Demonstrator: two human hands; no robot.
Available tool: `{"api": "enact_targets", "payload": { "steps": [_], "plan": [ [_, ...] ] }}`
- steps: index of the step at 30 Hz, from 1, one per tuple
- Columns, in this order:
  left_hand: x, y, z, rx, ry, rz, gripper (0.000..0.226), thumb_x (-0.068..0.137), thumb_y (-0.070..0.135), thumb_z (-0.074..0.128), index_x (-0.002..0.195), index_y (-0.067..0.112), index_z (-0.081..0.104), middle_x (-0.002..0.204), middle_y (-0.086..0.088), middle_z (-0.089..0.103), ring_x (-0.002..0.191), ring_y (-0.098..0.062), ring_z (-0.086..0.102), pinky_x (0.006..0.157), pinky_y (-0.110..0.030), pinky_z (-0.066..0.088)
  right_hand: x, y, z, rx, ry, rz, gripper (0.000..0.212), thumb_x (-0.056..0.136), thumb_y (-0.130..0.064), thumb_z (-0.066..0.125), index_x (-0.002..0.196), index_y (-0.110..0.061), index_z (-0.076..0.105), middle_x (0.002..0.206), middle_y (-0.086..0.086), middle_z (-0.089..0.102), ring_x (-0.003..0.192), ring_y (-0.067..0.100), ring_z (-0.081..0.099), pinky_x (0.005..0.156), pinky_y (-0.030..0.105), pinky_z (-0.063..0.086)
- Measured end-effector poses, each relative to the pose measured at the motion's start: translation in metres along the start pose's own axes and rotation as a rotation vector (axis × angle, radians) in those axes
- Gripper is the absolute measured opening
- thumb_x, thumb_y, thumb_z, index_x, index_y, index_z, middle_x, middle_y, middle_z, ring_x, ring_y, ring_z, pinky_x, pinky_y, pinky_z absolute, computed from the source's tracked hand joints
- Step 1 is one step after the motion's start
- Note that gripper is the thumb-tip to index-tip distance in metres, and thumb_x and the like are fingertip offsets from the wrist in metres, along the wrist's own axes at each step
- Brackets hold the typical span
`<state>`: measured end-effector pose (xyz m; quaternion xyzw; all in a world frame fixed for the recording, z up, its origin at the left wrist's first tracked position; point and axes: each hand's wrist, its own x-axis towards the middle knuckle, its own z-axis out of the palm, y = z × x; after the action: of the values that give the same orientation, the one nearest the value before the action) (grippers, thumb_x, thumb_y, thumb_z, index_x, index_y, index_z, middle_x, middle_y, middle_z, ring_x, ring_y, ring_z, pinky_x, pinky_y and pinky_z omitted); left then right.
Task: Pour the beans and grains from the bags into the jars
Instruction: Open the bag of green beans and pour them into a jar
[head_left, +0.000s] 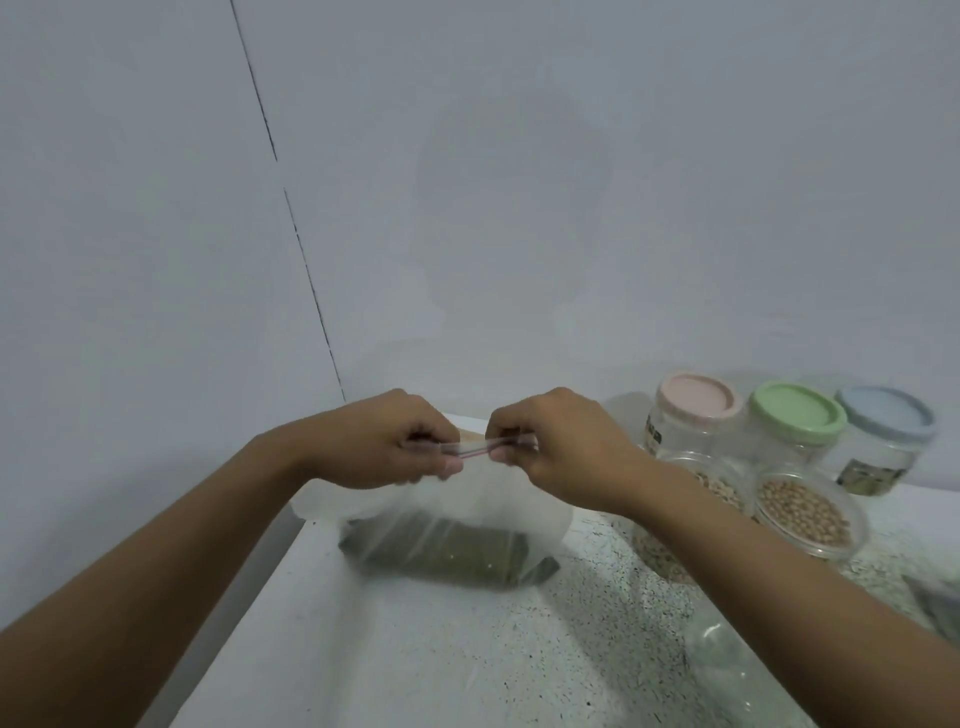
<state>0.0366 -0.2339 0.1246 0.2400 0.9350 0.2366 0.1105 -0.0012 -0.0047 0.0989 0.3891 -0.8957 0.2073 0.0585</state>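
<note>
Two grey walls (571, 182) meet in a corner behind the speckled white counter (441, 665). Close to that corner a clear zip bag (447, 551) stands on the counter, its bottom filled with dark green grains, possibly mung beans, though the plastic blurs them. Right of the bag, five clear jars cluster together. Three at the back are closed: the pink-lidded jar (693, 410), the green-lidded jar (797, 418) and the blue-lidded jar (883, 426). In front of them, an open jar of tan beans (805, 512) sits beside a second open jar (696, 483), which the right forearm partly hides. The left hand (374, 447) and right hand (566, 447) each pinch the bag's zip strip (475, 449) between thumb and fingers, close together but not touching.
</note>
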Motion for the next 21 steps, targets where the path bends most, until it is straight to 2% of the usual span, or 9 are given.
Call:
{"api": "enact_targets", "payload": {
  "steps": [2,5,10,14,16,18,19,21],
  "plan": [
    [0.005,0.005,0.003,-0.037,0.068,-0.031,0.026,0.101,0.031,0.062,0.078,0.021,0.069,0.066,0.008,0.061,0.062,-0.010,0.061,0.061,-0.024,0.050,-0.002,0.006,0.000,-0.030,0.087,-0.001,0.006,0.096,-0.027,0.065,0.095,-0.027,0.071,0.083,-0.008,0.069,0.080,0.015,0.056,0.067,0.035,0.044],
    [0.012,0.013,0.008,-0.105,0.133,-0.075,0.028,0.101,0.032,0.062,0.078,0.020,0.071,0.063,0.005,0.062,0.060,-0.010,0.061,0.063,-0.028,0.051,-0.005,0.016,0.004,-0.043,0.213,-0.040,0.007,0.096,-0.022,0.065,0.094,-0.023,0.072,0.083,-0.007,0.070,0.083,0.019,0.058,0.071,0.037,0.042],
    [0.022,0.028,0.022,-0.295,0.211,-0.130,0.029,0.101,0.025,0.064,0.078,0.008,0.073,0.057,0.002,0.060,0.054,-0.014,0.059,0.058,-0.023,0.049,-0.009,0.031,0.013,-0.044,0.361,-0.072,0.005,0.093,-0.018,0.068,0.091,-0.020,0.072,0.078,-0.008,0.070,0.082,0.023,0.059,0.073,0.035,0.035],
    [0.028,0.044,0.040,-0.507,0.247,-0.149,0.030,0.101,0.019,0.062,0.085,-0.005,0.069,0.061,-0.017,0.062,0.054,-0.021,0.055,0.060,-0.024,0.045,-0.017,0.040,0.013,-0.017,0.412,-0.061,0.005,0.091,-0.018,0.069,0.092,-0.017,0.074,0.081,-0.006,0.072,0.088,0.023,0.060,0.080,0.036,0.043],
    [0.032,0.053,0.048,-0.580,0.267,-0.152,0.030,0.102,0.016,0.061,0.086,-0.008,0.067,0.062,-0.020,0.062,0.058,-0.023,0.055,0.062,-0.022,0.044,-0.022,0.044,0.012,0.006,0.440,-0.040,0.004,0.091,-0.014,0.071,0.093,-0.015,0.074,0.084,-0.005,0.073,0.093,0.023,0.060,0.086,0.037,0.046],
    [0.036,0.061,0.052,-0.622,0.286,-0.163,0.029,0.102,0.015,0.061,0.085,-0.007,0.068,0.063,-0.017,0.063,0.060,-0.021,0.056,0.064,-0.020,0.044,-0.027,0.048,0.012,0.062,0.454,-0.011,0.007,0.093,-0.010,0.070,0.097,-0.014,0.074,0.095,-0.003,0.074,0.109,0.023,0.062,0.106,0.038,0.043],
    [0.039,0.065,0.055,-0.642,0.291,-0.162,0.028,0.101,0.016,0.061,0.085,-0.005,0.069,0.064,-0.018,0.063,0.062,-0.023,0.057,0.067,-0.024,0.045,-0.031,0.049,0.010,0.103,0.452,0.011,0.010,0.095,-0.011,0.068,0.102,-0.015,0.073,0.107,-0.003,0.074,0.121,0.021,0.060,0.114,0.035,0.037],
    [0.043,0.070,0.060,-0.672,0.303,-0.157,0.027,0.101,0.019,0.062,0.083,0.002,0.071,0.070,-0.023,0.064,0.067,-0.028,0.057,0.074,-0.039,0.045,-0.041,0.048,0.005,0.199,0.454,0.071,0.017,0.098,-0.015,0.067,0.114,-0.018,0.071,0.131,-0.006,0.067,0.138,0.011,0.048,0.116,0.021,0.029]
  ]
}}
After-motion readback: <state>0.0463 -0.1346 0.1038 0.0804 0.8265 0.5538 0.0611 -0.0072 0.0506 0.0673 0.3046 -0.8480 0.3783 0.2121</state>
